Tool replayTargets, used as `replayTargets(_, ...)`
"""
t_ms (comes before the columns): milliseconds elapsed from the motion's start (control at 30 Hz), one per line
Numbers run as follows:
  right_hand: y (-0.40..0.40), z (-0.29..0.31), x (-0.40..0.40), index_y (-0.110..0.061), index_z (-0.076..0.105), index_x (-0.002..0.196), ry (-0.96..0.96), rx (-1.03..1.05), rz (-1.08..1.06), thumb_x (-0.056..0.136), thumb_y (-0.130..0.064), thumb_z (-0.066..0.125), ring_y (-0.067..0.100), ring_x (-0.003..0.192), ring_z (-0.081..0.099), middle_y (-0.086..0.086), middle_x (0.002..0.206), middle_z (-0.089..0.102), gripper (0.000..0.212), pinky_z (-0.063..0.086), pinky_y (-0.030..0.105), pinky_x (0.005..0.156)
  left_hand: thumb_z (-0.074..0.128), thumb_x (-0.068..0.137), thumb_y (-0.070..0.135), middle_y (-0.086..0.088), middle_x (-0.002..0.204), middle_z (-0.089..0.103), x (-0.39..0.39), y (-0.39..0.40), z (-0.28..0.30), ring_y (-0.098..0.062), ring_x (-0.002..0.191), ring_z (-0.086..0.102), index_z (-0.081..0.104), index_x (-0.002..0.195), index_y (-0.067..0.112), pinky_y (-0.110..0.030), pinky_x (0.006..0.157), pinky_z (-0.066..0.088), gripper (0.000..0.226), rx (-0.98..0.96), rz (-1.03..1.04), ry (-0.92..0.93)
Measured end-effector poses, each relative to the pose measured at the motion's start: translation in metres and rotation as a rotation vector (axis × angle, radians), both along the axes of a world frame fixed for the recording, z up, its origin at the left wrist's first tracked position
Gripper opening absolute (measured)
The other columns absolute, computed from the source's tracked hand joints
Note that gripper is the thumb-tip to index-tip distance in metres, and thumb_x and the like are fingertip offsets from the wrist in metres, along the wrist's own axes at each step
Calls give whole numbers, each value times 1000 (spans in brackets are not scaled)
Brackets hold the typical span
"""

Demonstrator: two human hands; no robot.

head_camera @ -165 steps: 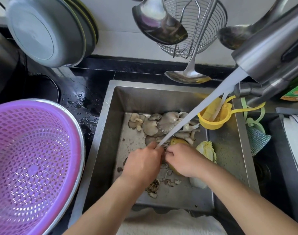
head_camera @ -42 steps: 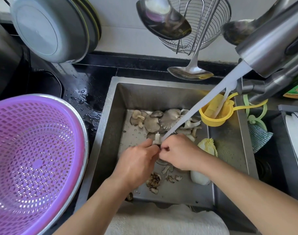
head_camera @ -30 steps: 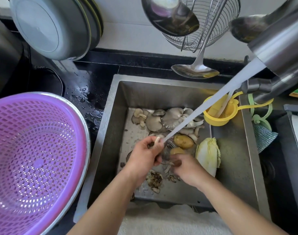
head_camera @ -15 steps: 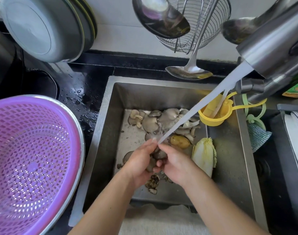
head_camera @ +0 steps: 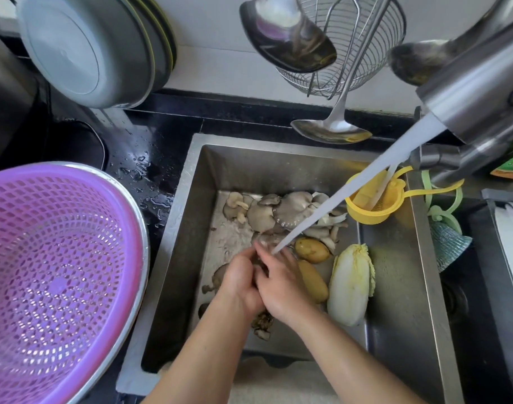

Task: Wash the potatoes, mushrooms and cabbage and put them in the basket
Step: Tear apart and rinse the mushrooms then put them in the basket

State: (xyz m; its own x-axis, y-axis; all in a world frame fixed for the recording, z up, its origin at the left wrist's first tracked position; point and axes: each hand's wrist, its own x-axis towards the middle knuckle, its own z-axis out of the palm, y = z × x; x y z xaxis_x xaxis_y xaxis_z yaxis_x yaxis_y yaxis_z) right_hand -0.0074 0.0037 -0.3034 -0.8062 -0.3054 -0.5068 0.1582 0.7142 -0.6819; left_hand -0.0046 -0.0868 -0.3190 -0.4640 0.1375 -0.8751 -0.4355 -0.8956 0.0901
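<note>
The left hand [head_camera: 237, 282] and right hand [head_camera: 280, 282] press together under the tap stream [head_camera: 336, 205], apparently cupping an oyster mushroom, barely visible; likely soft, slippery, tearable, best cradled; potatoes [head_camera: 312, 250], napa cabbage [head_camera: 350, 285] lie just right.

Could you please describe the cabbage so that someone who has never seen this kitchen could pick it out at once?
Start at the steel sink in the middle. On its floor, right of the two potatoes, lies the cabbage. It is the largest vegetable there, long and pale, white at the near end with crinkled yellow-green leaves at the far end.
</note>
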Motion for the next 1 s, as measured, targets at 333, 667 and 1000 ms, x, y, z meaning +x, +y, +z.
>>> replayTargets(333, 54, 3, -25, -18, 77, 99, -363, -452, -611, 103, -11, 58, 17, 116, 67, -1, 113, 77, 21, 50, 38, 108, 59, 98, 24, -19, 103, 65, -37, -15, -6, -30, 89, 62, 68, 106, 6, -39, 80, 54, 21, -123, -30, -45)
replayTargets(667, 60, -22, -6, -9, 73, 98, -464, -296, -626, 102, -5, 53, 20, 90, 68, 12, 102, 77, 20, 55, 35, 88, 50, 108, 23, -13, 140, 64, -71, -50, -32, -28, 130, 60, 62, 136, 9, -34, 106, 47, 34, -876, -530, -89)
replayTargets(1000, 54, -25, 5, 1, 70, 97, -528, -244, -575, 102, 1, 51, 16, 65, 59, 12, 85, 67, 20, 46, 22, 56, 63, 94, 37, -13, 154, 30, 22, -48, -74, -35, 140, 38, 27, 150, 23, -47, 109, 39, 68, -1517, -1791, -77)
